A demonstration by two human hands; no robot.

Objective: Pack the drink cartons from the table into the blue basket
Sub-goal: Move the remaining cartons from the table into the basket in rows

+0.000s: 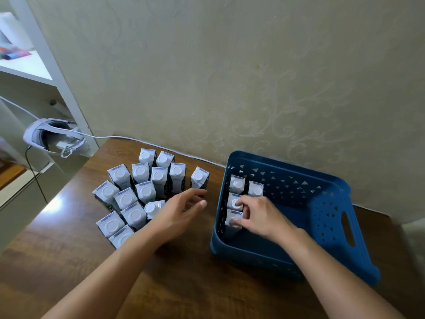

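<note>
Head view: our right hand (pixel 259 217) pinches a carton (pixel 232 223) upright against the blue basket (pixel 331 226) wall, probably to keep rows tight. Our left hand (pixel 181 212), fingers loosely spread and holding nothing, hovers beside the table cartons (pixel 138 194).

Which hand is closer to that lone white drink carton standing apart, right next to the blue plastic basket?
Left. The left hand hovers just in front of the lone white drink carton, fingers almost reaching it. The right hand is inside the blue plastic basket, on cartons there.

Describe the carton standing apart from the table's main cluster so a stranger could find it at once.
Start at the blue basket on the wooden table. Just left of its far corner stands one lone carton, separated from the packed group and nearest the basket.
</note>
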